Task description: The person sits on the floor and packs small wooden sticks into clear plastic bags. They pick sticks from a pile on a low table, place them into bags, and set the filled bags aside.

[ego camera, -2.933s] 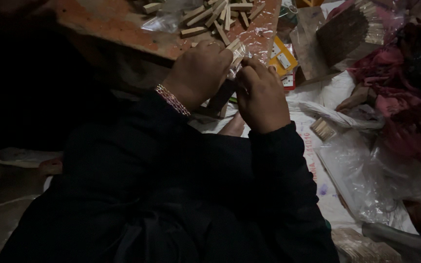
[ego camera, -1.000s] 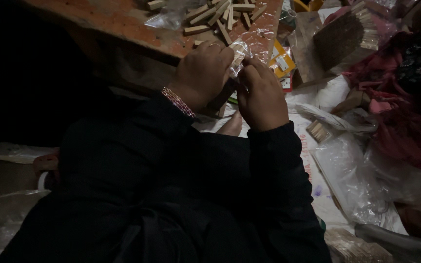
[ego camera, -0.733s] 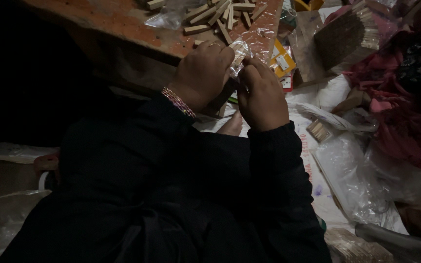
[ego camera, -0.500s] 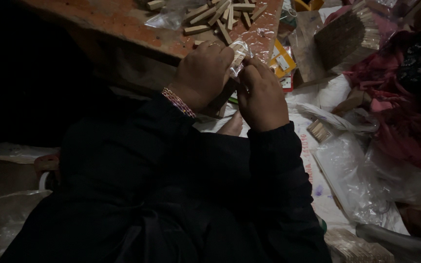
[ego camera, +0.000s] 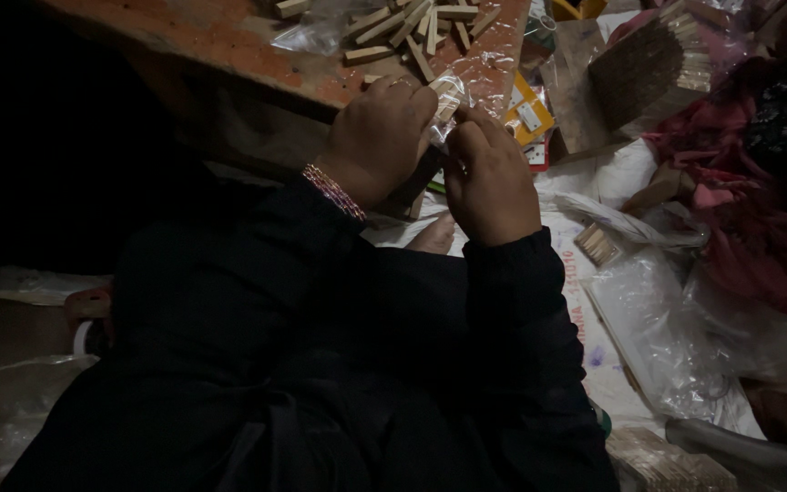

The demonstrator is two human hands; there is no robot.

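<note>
- Both hands are up in front of the chest, close together, at the near edge of a worn reddish wooden board [ego camera: 229, 46].
- The left hand [ego camera: 380, 137] is curled over, knuckles to the camera, its fingertips pinched on a small clear plastic packet [ego camera: 444, 100].
- The right hand [ego camera: 494, 178] meets it from the other side, thumb and fingers closed on the same packet, so the two hands are nearly touching.
- The packet is thin, see-through film, crinkled and catching the light in white glints; pale wooden pieces show through it at the top, though how many I cannot tell.
- It sits right between the two sets of fingertips, held in the air just above the board's edge.
- A beaded pink bracelet [ego camera: 332, 191] circles the left wrist, just past the black sleeve [ego camera: 229, 301].
- On the board beyond the hands lies a loose heap of short wooden sticks [ego camera: 412, 27], pale and squared, scattered at all angles.
- A larger sheet of clear plastic [ego camera: 494, 68] is spread on the board just beside the right hand.
- Off to the right, a yellow card [ego camera: 528, 114] lies near a dark block [ego camera: 649, 68] edged with pale sticks.
- Lower right, more clear bags [ego camera: 658, 337] lie on white sheeting, next to red cloth [ego camera: 758, 237].
- The scene is dim; the packet's far end is hidden behind the fingers.
</note>
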